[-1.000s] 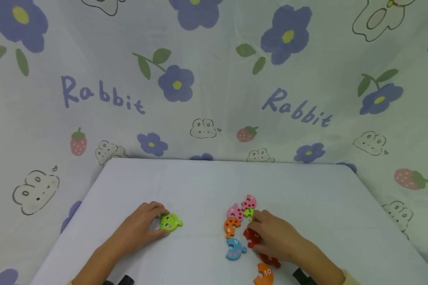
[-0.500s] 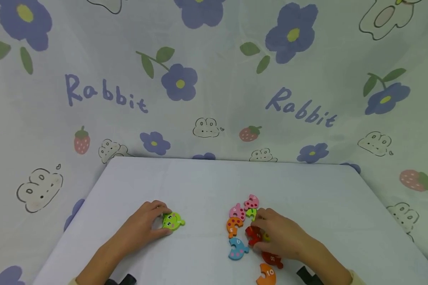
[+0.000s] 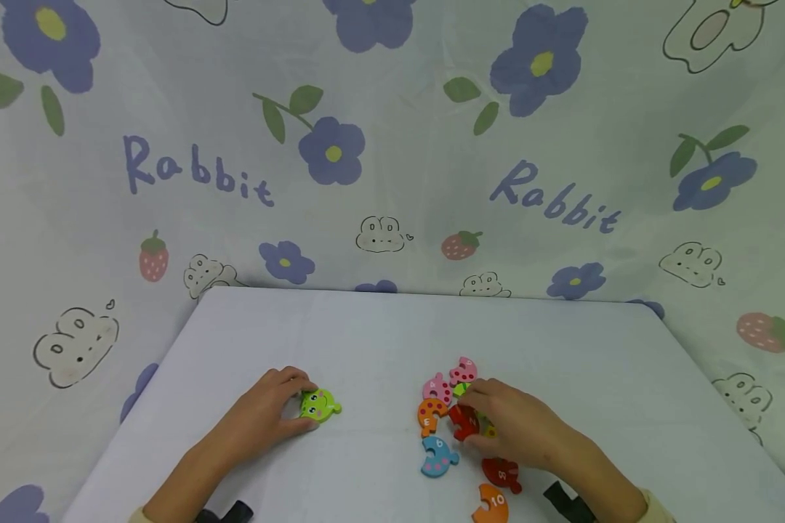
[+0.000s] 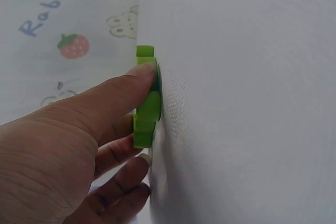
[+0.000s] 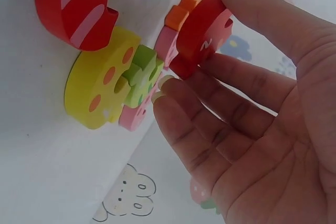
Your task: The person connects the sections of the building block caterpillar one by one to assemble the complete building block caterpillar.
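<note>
My left hand point(image 3: 258, 410) pinches a lime-green wooden puzzle piece with a smiling face point(image 3: 320, 405) between thumb and fingers; in the left wrist view this face piece point(image 4: 148, 103) stands edge-on at the white surface. On the right, my right hand point(image 3: 523, 425) pinches a red puzzle piece point(image 3: 463, 423) bearing a 2. The right wrist view has this red piece point(image 5: 202, 38) tilted, apparently off the table, its thumb on one edge and fingers on the other. Beneath that hand lie a yellow piece with orange spots point(image 5: 89, 87) and a small green piece point(image 5: 144, 77).
Left of my right hand lie a blue piece point(image 3: 439, 457), an orange piece point(image 3: 432, 416) and two pink pieces, one lower point(image 3: 437, 391), one farther point(image 3: 464, 370). Nearer me are a dark red piece point(image 3: 502, 473) and an orange 10 piece point(image 3: 491, 504). A printed cloth hangs behind the white table point(image 3: 366, 341).
The red 2 piece has shifted slightly away from me in my right hand, uncovering more of the dark red piece. My left hand keeps its pinch on the green piece. The head view has drifted slightly.
</note>
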A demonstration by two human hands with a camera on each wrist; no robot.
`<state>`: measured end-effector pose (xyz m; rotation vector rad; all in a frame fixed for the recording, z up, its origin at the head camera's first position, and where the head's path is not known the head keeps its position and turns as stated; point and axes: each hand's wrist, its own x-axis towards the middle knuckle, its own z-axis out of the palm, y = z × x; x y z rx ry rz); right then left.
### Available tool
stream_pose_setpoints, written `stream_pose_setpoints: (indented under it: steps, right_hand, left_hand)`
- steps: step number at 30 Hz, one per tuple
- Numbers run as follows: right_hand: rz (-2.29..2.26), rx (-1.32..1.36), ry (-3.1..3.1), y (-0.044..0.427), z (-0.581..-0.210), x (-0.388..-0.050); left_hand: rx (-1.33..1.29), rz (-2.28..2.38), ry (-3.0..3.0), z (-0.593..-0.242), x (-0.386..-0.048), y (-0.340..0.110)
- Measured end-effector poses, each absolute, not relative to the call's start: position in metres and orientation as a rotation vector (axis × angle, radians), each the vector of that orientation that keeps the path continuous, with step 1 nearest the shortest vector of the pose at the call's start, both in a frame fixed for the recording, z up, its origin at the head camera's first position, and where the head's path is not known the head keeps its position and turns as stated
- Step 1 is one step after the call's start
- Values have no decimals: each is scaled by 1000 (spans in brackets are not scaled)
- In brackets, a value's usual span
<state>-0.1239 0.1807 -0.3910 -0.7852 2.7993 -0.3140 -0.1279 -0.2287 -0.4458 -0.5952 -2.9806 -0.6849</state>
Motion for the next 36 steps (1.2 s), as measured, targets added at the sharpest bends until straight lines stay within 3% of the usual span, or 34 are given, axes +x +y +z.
stream_pose_setpoints:
  steps: [36]
  right_hand:
    - [-264, -959, 2844, 155, -396, -135]
  left_hand:
    - [-538, -678, -3035, -445, -132, -223]
